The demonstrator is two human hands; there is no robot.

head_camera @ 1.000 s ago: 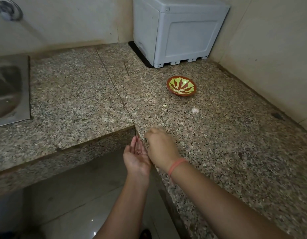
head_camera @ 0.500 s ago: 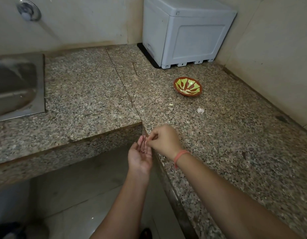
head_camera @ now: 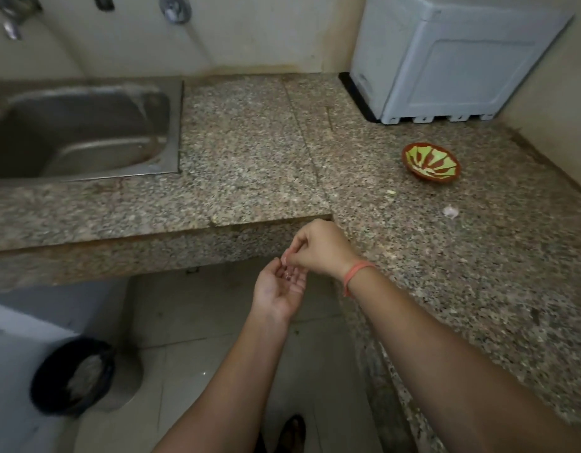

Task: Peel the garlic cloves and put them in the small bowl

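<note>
The small bowl (head_camera: 431, 162), red-brown with a green and red pattern, stands on the granite counter (head_camera: 249, 152) at the right. A pale garlic clove (head_camera: 450, 211) lies on the counter in front of it, and a tiny pale scrap (head_camera: 391, 192) lies nearer the bowl. My left hand (head_camera: 277, 291) is cupped palm up just off the counter's inner corner, with small pale bits of garlic skin in the palm. My right hand (head_camera: 318, 246), with an orange band on its wrist, is directly above it, its fingertips pinched over the left palm on something too small to make out.
A steel sink (head_camera: 83, 129) is set into the counter at the left, with taps (head_camera: 174, 8) on the wall behind. A grey-white box appliance (head_camera: 446, 57) stands in the back right corner. On the floor at the lower left is a dark bin (head_camera: 73, 376).
Both hands have drawn back from the counter edge, staying together. The view has swung left and down, bringing the sink, taps and floor bin into sight.
</note>
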